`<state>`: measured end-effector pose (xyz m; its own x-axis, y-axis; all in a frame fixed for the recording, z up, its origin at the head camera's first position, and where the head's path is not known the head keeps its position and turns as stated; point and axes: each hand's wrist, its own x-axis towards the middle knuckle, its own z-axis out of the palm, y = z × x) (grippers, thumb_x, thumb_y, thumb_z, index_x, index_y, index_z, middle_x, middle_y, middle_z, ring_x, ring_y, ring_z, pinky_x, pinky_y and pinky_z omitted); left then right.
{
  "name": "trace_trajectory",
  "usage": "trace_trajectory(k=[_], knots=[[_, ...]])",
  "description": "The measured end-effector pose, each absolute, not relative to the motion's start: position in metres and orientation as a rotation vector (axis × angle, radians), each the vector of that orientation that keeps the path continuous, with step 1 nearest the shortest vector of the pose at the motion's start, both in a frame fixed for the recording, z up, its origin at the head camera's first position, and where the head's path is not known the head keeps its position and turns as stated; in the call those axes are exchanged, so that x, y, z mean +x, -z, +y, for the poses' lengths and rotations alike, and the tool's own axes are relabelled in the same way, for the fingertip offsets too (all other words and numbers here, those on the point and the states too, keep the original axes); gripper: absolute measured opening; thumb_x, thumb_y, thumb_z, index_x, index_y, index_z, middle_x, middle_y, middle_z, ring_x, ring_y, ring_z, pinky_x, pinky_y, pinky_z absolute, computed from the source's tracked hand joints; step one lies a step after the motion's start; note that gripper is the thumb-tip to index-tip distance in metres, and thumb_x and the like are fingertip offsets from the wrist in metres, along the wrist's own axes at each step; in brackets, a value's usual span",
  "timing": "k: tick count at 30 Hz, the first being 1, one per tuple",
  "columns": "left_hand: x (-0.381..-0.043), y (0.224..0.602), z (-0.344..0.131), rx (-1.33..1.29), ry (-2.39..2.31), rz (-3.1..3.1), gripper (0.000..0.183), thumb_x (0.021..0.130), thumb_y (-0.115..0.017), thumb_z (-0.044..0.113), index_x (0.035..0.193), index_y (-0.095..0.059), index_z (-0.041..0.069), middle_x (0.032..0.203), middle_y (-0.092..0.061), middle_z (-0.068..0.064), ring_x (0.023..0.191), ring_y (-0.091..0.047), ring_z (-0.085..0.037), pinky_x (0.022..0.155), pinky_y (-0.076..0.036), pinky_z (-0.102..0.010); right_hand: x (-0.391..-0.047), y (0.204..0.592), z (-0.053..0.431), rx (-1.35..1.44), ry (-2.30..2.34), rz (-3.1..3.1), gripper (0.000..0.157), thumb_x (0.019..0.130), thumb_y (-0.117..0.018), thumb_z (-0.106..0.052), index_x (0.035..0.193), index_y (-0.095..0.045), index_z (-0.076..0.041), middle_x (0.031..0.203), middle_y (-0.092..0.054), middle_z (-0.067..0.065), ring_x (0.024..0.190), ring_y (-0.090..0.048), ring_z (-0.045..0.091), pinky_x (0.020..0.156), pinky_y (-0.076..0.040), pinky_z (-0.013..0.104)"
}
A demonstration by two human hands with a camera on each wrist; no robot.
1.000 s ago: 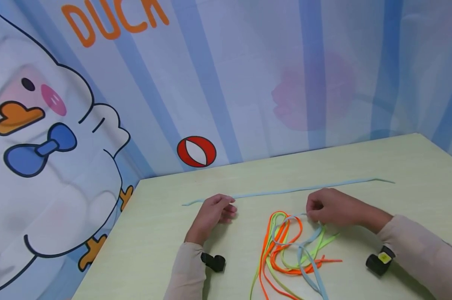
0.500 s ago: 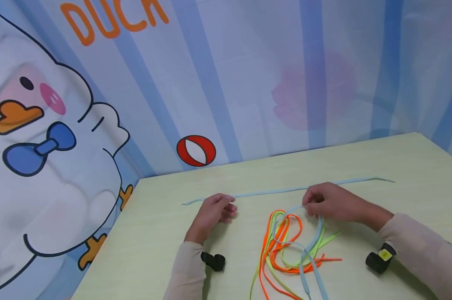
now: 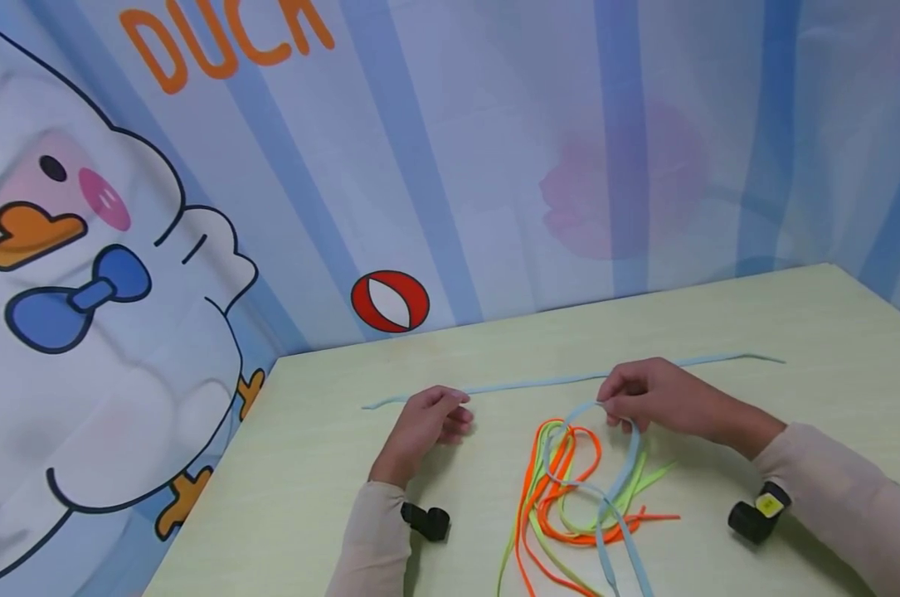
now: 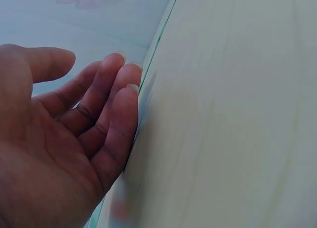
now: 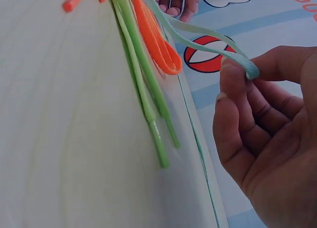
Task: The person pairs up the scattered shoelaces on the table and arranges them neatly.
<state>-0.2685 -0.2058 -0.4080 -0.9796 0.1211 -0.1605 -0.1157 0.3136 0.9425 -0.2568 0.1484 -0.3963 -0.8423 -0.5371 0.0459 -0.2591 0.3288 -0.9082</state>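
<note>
Between thumb and forefinger my right hand pinches a light blue shoelace, lifting a loop of it above the pile. In the right wrist view the blue lace bends over at the fingertips. Below lie an orange shoelace and a yellow-green shoelace, looped over one another. My left hand rests with relaxed, slightly bent fingers and holds nothing, as the left wrist view of the palm shows. Just beyond both hands, another light blue shoelace lies stretched out across the table, partly hidden by them.
The pale wooden table ends at a back edge against a printed cloth with a duck and a ball. Black wrist cameras sit on both sleeves. The lower lace ends run out of the head view.
My right hand has risen and shifted slightly left, pulling the light blue loop higher off the pile. The left hand stays where it was.
</note>
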Motion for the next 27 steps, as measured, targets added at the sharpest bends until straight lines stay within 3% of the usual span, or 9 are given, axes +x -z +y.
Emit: trace_trajectory(k=[14,27], knots=[[-0.267,0.408,-0.196,0.09,-1.7,2.393,0.035,0.104,-0.054,0.03,0.119,-0.064,0.0,0.098,-0.07,-0.01,0.086,-0.068,-0.022,0.079,-0.057,-0.034,-0.257,0.397,0.154,-0.836,1.661,2.104,0.031,0.1,-0.063,-0.017,0.116,-0.06,0.01,0.095,-0.069,0.019,0.078,-0.064,0.029,0.07,-0.056,0.038],[-0.262,0.406,-0.175,0.265,-1.673,2.374,0.036,0.102,-0.06,0.033,0.119,-0.065,0.002,0.099,-0.069,-0.008,0.092,-0.069,-0.022,0.083,-0.056,-0.037,-0.255,0.396,0.152,-0.964,1.689,2.017,0.026,0.102,-0.058,-0.012,0.116,-0.059,0.011,0.098,-0.07,0.021,0.078,-0.064,0.028,0.071,-0.056,0.036]])
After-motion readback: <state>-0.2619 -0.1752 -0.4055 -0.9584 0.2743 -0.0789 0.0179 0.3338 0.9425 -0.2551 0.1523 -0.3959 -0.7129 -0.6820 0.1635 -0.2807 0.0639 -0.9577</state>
